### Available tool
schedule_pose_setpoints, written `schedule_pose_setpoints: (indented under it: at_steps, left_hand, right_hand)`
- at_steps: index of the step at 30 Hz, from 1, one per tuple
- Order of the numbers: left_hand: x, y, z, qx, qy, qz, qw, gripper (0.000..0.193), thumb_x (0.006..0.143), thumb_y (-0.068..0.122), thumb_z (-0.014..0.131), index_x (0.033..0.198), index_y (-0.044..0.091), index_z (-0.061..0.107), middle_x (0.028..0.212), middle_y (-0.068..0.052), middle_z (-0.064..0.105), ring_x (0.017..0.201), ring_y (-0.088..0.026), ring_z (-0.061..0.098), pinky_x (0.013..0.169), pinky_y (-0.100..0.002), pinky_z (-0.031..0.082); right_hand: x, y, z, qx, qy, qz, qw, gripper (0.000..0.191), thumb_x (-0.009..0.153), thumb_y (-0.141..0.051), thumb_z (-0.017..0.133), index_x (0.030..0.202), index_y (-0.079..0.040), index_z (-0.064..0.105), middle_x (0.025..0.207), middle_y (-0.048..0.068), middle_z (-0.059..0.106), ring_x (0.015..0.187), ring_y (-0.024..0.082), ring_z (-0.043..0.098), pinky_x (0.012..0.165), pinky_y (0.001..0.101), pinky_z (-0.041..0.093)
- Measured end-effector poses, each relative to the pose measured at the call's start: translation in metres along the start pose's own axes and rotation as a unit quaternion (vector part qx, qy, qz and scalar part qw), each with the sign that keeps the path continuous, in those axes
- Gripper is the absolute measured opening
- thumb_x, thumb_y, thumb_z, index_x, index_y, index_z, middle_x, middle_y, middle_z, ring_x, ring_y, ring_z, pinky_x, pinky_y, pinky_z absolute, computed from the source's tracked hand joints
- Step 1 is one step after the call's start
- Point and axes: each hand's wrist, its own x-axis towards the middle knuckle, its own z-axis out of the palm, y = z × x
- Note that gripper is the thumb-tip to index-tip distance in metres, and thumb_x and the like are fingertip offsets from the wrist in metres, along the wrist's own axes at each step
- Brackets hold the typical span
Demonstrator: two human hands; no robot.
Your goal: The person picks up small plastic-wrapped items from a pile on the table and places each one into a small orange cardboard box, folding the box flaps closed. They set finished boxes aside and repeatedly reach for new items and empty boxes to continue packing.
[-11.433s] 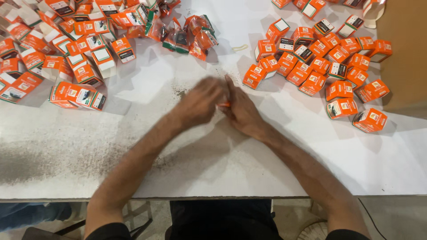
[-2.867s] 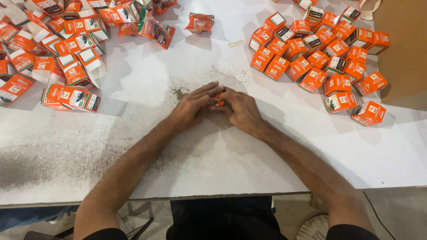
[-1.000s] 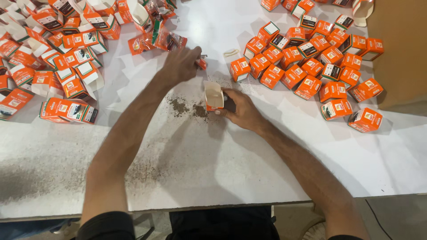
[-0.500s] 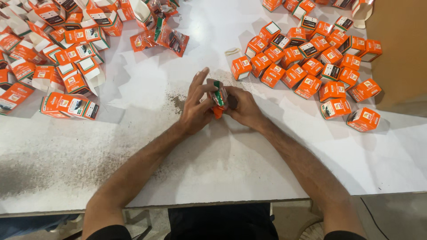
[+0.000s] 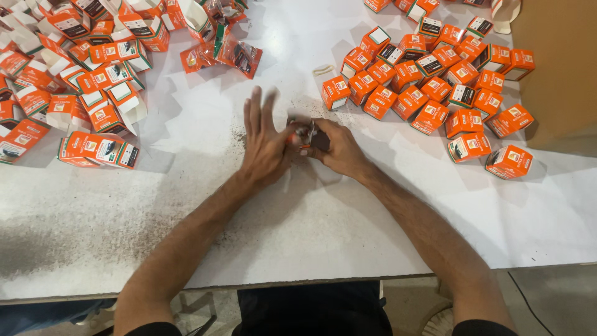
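Along the left edge of the white surface [image 5: 186, 205], a heap of unfolded orange cartons [image 5: 74, 68] — some still flat, some gaping open. Nearer the middle, left hand [image 5: 264, 146] with fingers fanned wide, palm steadying a small orange carton [image 5: 303, 132] pinched shut in the right hand [image 5: 336, 149]. Judged mid-closing: flap being tucked on this one box. Calls next for a firm press, then release. Further right, closed boxes [image 5: 435, 81] gathered in a loose pile.
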Motion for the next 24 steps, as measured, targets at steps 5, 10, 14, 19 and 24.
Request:
schedule_pose_setpoints:
  at_steps: [5, 10, 14, 19, 24]
  left_hand:
    - [0.012, 0.012, 0.008, -0.079, -0.024, -0.153, 0.985, 0.021, 0.093, 0.014, 0.072, 0.11, 0.003, 0.068, 0.149, -0.027, 0.037, 0.146, -0.048, 0.021, 0.118, -0.06, 0.029]
    - [0.013, 0.008, 0.02, -0.247, -0.082, -0.387, 0.884, 0.06, 0.089, 0.015, 0.069, 0.143, 0.002, 0.045, 0.121, -0.017, 0.07, 0.09, -0.031, 0.072, 0.083, -0.042, 0.055]
    - [0.012, -0.009, 0.033, -0.331, -0.065, -0.381, 0.861, 0.018, 0.093, 0.015, 0.067, 0.088, -0.001, 0.061, 0.081, -0.012, 0.075, 0.071, -0.017, 0.074, 0.062, -0.035, 0.058]
    - [0.009, -0.011, 0.039, -0.283, -0.02, -0.268, 0.921, 0.014, 0.094, 0.008, 0.06, 0.101, -0.001, 0.067, 0.081, -0.01, 0.072, 0.07, -0.014, 0.069, 0.064, -0.031, 0.054]
    - [0.011, -0.026, 0.0, -0.57, -0.147, -0.373, 0.717, 0.027, 0.086, 0.015, 0.053, 0.107, 0.004, 0.068, 0.077, -0.006, 0.069, 0.062, -0.012, 0.065, 0.057, -0.028, 0.058]
  right_hand:
    - [0.0, -0.003, 0.004, -0.047, 0.028, -0.052, 0.997, 0.071, 0.081, -0.038, 0.088, 0.133, 0.002, 0.059, 0.123, 0.02, 0.07, 0.115, 0.039, 0.066, 0.099, 0.0461, 0.053]
    - [-0.001, -0.007, 0.007, -0.057, 0.031, -0.052, 0.997, 0.076, 0.08, -0.034, 0.089, 0.138, 0.003, 0.054, 0.125, 0.022, 0.068, 0.116, 0.04, 0.064, 0.098, 0.0468, 0.052]
    - [-0.004, -0.014, 0.007, 0.049, 0.029, 0.007, 0.998, 0.074, 0.086, -0.033, 0.083, 0.14, -0.002, 0.044, 0.123, 0.015, 0.071, 0.113, 0.033, 0.07, 0.095, 0.041, 0.056]
    - [-0.006, -0.017, 0.008, -0.055, 0.04, -0.028, 0.997, 0.055, 0.087, -0.026, 0.084, 0.131, -0.005, 0.06, 0.117, 0.017, 0.072, 0.108, 0.034, 0.071, 0.092, 0.0424, 0.056]
    - [-0.005, -0.012, 0.012, -0.104, 0.061, -0.108, 0.987, 0.04, 0.089, -0.025, 0.082, 0.121, -0.005, 0.067, 0.122, 0.016, 0.072, 0.117, 0.036, 0.069, 0.095, 0.0429, 0.056]
